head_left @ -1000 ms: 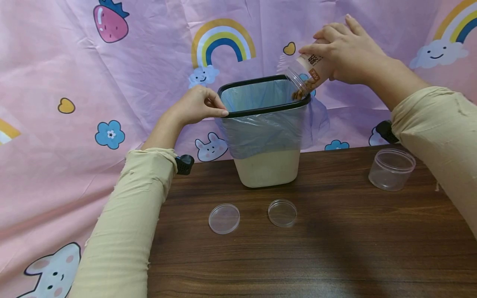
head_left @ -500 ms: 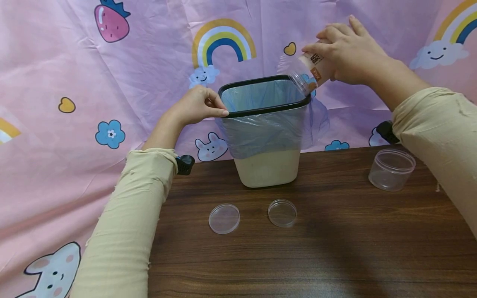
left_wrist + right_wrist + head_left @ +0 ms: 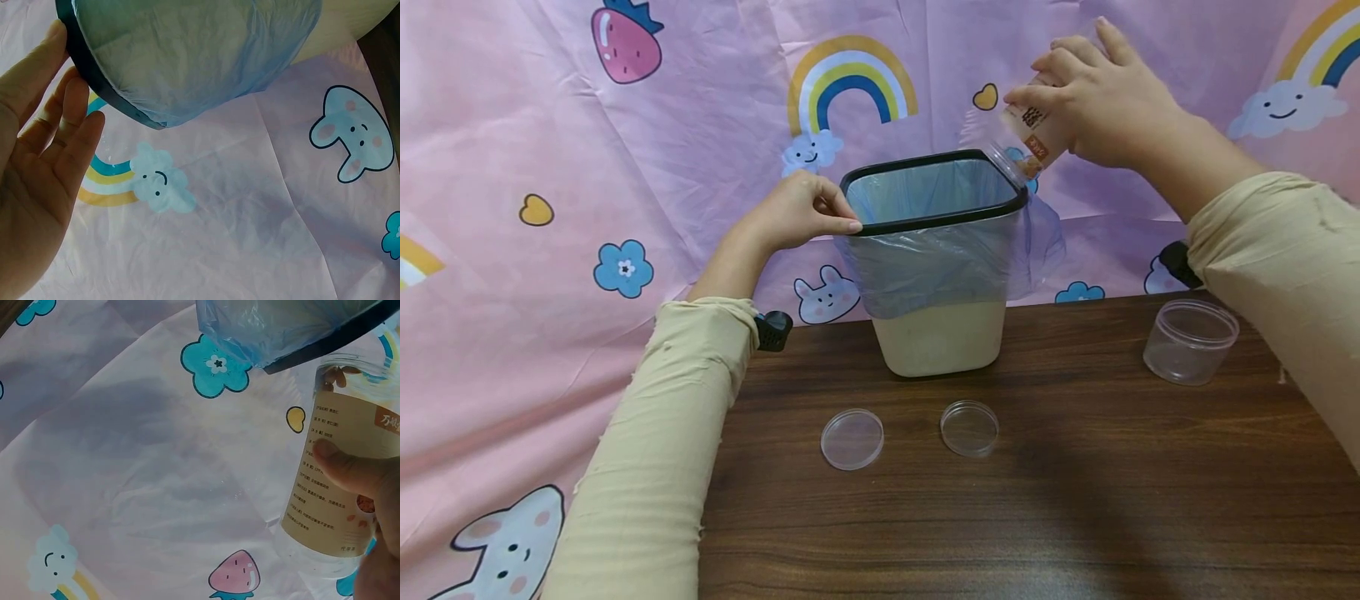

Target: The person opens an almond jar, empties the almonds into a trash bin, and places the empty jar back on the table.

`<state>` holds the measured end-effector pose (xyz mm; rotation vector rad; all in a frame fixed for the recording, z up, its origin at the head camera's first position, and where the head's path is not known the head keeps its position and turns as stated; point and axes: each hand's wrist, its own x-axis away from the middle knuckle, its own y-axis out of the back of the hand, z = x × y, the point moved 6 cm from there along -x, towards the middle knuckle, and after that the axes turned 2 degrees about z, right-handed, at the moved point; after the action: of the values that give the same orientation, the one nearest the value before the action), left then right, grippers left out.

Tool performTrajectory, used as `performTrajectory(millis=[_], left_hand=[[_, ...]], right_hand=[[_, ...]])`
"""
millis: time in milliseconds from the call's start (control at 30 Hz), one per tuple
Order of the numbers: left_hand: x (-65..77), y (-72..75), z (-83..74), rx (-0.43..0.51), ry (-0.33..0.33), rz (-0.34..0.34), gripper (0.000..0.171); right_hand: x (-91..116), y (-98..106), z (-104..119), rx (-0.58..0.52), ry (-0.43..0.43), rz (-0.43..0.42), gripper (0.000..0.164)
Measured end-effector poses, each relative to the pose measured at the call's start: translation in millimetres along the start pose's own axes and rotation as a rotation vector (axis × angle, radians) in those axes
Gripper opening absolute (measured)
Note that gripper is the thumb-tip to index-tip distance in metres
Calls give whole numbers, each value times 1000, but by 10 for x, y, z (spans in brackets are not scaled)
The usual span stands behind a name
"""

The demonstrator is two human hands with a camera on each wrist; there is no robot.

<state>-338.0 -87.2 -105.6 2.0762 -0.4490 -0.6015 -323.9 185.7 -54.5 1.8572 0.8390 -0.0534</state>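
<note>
My right hand (image 3: 1108, 108) grips a clear jar (image 3: 1036, 133) with a printed beige label. The jar is tipped mouth-down at the right side of a cream trash bin (image 3: 940, 337), its mouth by the rim. A few brown almonds (image 3: 337, 376) lie near the jar's mouth in the right wrist view. A bluish translucent bag (image 3: 936, 271) lines the bin and folds over its outside, under a black rim (image 3: 951, 221). At the rim's left corner, my left hand (image 3: 797, 210) pinches the edge between thumb and fingers. The bin's floor is hidden.
Two clear round lids, a left lid (image 3: 852, 439) and a right lid (image 3: 969, 428), lie on the dark wooden table (image 3: 925, 525) before the bin. A lidless clear jar (image 3: 1190, 342) stands at the right. Behind hangs a pink-purple printed cloth (image 3: 700, 100).
The brown almonds bunched at the tipped jar's mouth have mostly left it, and only a few show inside now. The jar has tilted and shifted slightly. The left hand has kept its place.
</note>
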Motion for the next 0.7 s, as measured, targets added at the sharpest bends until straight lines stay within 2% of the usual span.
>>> performTrajectory(millis=[467,700], left_hand=[[7,0,-5,2,10,1,10],[9,-5,5,6,11,5,10]], right_hand=[[-38,66,139,47,96,-49,73],[-49,80,177,66,113,-63,76]])
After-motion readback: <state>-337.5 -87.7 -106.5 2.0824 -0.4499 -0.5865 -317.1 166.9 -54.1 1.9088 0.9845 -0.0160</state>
